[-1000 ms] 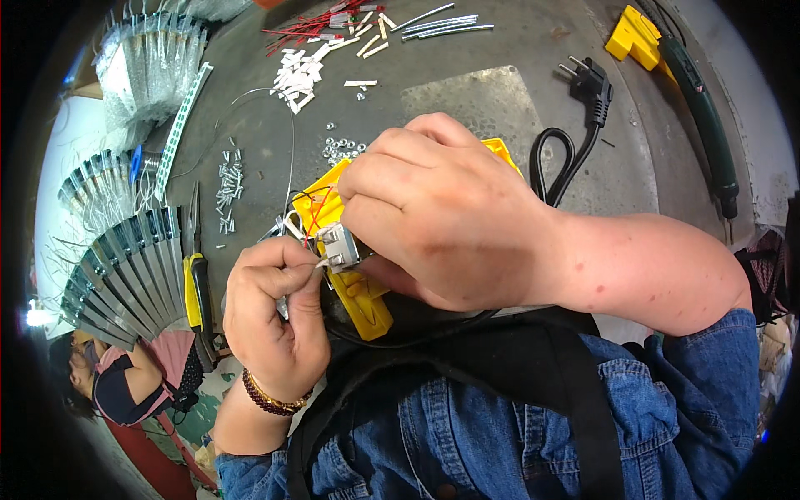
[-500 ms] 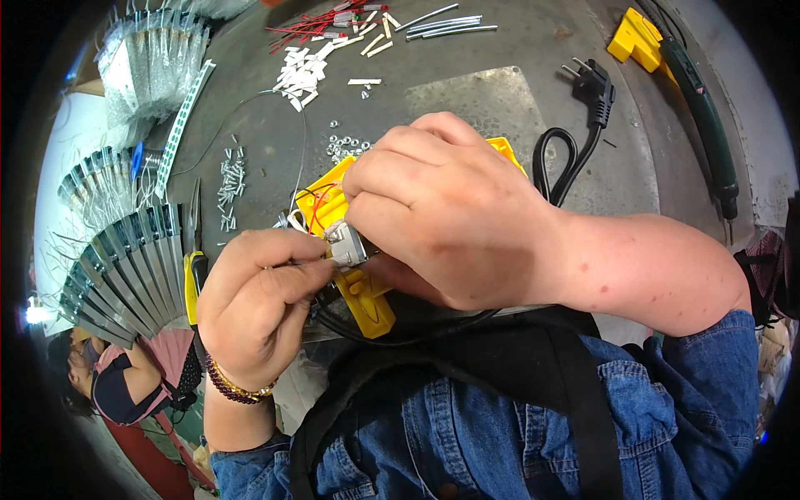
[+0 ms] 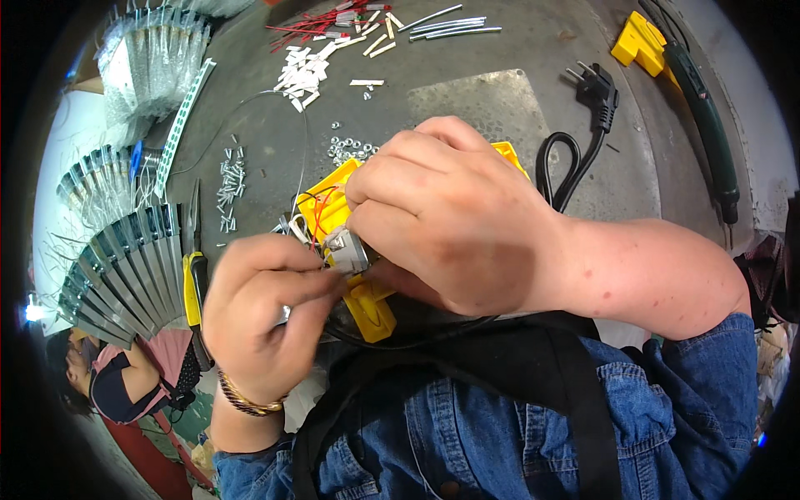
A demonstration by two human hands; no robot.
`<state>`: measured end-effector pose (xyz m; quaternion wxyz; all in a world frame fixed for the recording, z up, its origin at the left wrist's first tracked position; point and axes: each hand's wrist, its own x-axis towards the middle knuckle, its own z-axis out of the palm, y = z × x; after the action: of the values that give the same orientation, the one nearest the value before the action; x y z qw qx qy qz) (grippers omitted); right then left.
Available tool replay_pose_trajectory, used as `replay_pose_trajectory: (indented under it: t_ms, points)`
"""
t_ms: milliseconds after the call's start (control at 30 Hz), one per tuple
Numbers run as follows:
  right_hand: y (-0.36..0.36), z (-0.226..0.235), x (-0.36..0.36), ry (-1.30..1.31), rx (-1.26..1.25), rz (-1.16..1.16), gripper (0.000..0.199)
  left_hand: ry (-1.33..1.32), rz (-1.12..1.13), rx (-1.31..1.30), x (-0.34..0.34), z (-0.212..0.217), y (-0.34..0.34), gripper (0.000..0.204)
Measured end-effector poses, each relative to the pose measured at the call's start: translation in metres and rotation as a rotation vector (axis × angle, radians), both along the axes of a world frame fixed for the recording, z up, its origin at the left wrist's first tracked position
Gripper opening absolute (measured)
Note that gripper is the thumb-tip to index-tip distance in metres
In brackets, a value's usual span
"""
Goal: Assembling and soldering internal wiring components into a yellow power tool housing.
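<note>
Two bright yellow plastic shells, one of them this yellow shell [image 3: 369,310], lie under and between my hands at the table's near edge. A small silver metal block [image 3: 347,252] sits by the yellow plastic, with red wires [image 3: 322,218] beside it. My left hand [image 3: 265,304] is closed left of the block, fingertips close to its lower corner; a small shiny metal piece [image 3: 286,314] shows between its curled fingers. Over the yellow plastic, my right hand [image 3: 454,218] is curled, fingertips at the block's right side. Its own body hides whatever it grips.
A black plug cord [image 3: 596,96] and a dark green electric screwdriver [image 3: 700,117] lie right. Nuts [image 3: 350,150], screws [image 3: 231,187] and white sleeves [image 3: 302,73] are scattered beyond my hands. Yellow-handled pliers [image 3: 194,287] and metal strips [image 3: 125,271] are left; another person [image 3: 125,375] sits below them.
My left hand has turned and dropped slightly from the block, and a shiny metal piece now shows among its fingers. More of the block is visible. My right hand has barely moved.
</note>
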<state>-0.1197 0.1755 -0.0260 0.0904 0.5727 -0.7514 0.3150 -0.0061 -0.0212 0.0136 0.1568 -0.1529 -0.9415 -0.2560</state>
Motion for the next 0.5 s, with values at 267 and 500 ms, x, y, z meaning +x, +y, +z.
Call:
replay_pose_trajectory:
  t_ms: [267,500]
  points:
    - [0.001,0.002,0.001,-0.043,-0.028,0.015,0.039,-0.141,-0.044,-0.040,-0.030,0.003,-0.041,0.021]
    - [0.000,0.003,0.002,-0.042,-0.001,0.017,0.038,-0.141,-0.256,-0.058,-0.043,0.012,-0.043,0.017]
